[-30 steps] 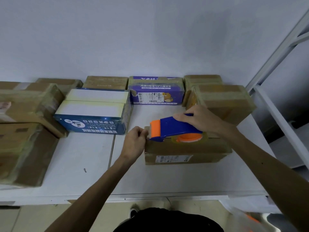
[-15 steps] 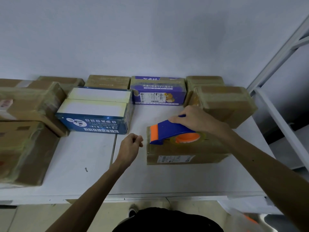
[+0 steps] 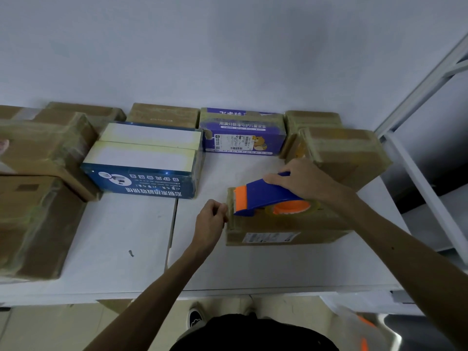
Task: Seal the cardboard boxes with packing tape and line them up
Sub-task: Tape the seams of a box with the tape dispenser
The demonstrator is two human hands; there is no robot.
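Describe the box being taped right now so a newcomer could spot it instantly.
Look at the white table with boxes lined up along the wall. Near its front edge, right of centre, one brown box lies apart from the others. It alone has a blue-and-orange tape dispenser on top, gripped by the right hand, with the left hand at its left end.
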